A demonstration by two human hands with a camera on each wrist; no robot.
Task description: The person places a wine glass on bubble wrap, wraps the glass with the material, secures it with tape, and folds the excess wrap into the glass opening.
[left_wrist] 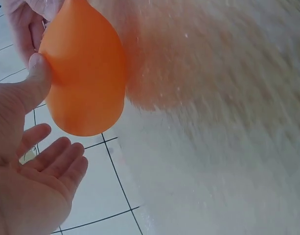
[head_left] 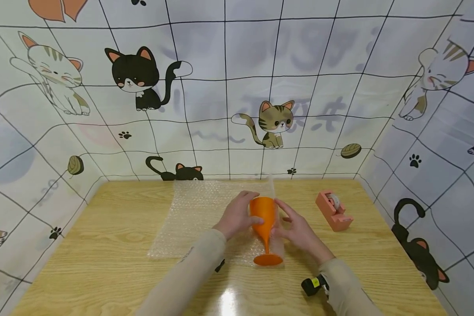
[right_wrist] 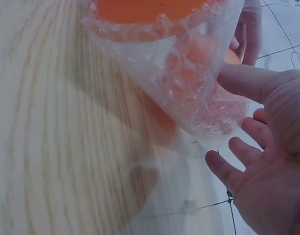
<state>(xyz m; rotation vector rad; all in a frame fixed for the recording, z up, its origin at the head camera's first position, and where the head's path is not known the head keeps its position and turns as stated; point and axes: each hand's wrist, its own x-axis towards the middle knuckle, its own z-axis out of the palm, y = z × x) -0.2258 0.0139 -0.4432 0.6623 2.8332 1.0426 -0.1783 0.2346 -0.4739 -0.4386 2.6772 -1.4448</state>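
Observation:
An orange goblet (head_left: 265, 213) lies on its side along the right edge of a bubble wrap sheet (head_left: 197, 219), its foot toward me. My left hand (head_left: 240, 216) is at the bowl's left, thumb touching it; in the left wrist view the loosely extended fingers (left_wrist: 74, 159) sit just beyond the rim. On the other side, my right hand (head_left: 298, 230) has its thumb (right_wrist: 247, 81) against the raised bubble wrap edge, which stands up beside the goblet. The right hand's other fingers are spread near the wrap's far end.
A pink tape dispenser (head_left: 333, 210) stands on the wooden table (head_left: 114, 228) to the right of the wrap. Cat-printed cloth (head_left: 205, 101) rises behind the table and along both sides. A small black device (head_left: 314, 285) sits at the right wrist.

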